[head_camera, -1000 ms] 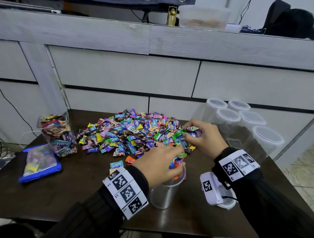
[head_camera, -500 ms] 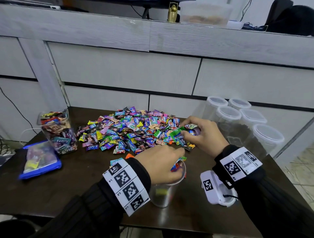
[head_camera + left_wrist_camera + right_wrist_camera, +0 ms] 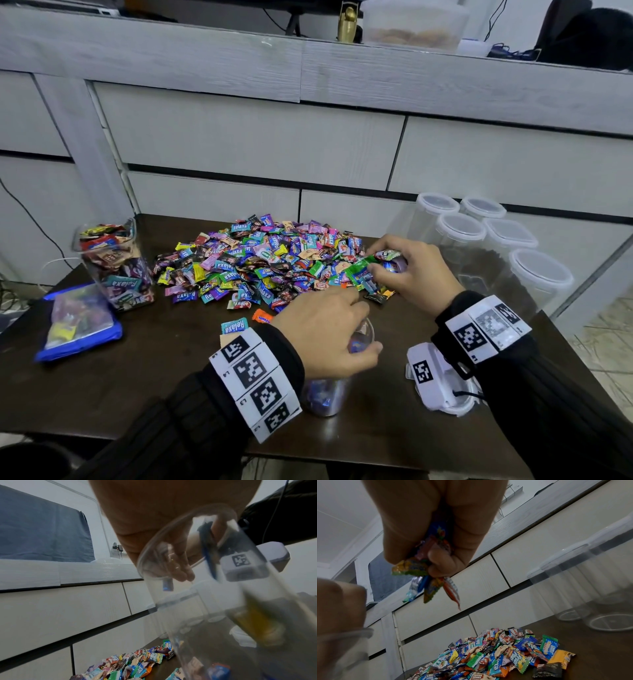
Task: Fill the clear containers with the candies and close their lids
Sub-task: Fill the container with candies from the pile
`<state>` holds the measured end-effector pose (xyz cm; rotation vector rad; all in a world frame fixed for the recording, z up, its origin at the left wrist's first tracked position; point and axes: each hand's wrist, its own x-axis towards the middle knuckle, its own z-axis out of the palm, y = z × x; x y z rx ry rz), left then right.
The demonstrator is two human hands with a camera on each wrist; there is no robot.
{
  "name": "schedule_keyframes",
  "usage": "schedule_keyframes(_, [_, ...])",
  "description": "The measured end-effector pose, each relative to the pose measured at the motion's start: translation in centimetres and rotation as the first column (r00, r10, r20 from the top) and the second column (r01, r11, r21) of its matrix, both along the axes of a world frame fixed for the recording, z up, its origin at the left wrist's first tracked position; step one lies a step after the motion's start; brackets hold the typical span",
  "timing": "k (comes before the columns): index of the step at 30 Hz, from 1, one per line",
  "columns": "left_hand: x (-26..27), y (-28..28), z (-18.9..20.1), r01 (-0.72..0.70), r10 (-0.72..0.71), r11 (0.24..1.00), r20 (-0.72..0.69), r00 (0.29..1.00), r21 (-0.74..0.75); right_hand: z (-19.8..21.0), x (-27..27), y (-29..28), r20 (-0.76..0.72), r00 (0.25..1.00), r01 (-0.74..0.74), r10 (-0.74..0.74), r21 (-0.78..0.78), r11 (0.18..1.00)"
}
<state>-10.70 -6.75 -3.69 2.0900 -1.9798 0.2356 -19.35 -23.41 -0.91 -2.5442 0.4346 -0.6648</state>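
Across the candy pile (image 3: 260, 263), wrappers (image 3: 239, 226) read "Relaxa".

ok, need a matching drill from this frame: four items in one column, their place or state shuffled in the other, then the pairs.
Items:
1. left hand
2. right hand
3. full jar
4. blue bag

States:
A. lies flat at the table's left edge
B. grips a bunch of candies over the pile
C. over the mouth of the open jar
D. stands left of the pile, packed with candies

Pairs: 1-C, 2-B, 3-D, 4-A
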Motion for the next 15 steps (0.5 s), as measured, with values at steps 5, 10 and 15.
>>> schedule_keyframes(5, [0.2,0.2,-0.1,-0.057,0.059,0.995,0.024,0.998,-0.079,0.5,-0.1,0.2,0.025,1.000,-0.006,0.006,0.002,1.000])
schedule_keyframes(10, [1.4,0.9,-0.1,-0.080,0.091,0.996,-0.394,0.914,0.044,1.6,-0.2,0.4,0.048,0.999,-0.017,0.015,0.026,1.000])
schedule_keyframes(15, [3.2,2.0,-0.9,0.013,0.127,0.976,-0.615,0.778,0.217,2.5,-0.5,1.0,0.078,0.996,-0.052,0.049,0.036,0.998])
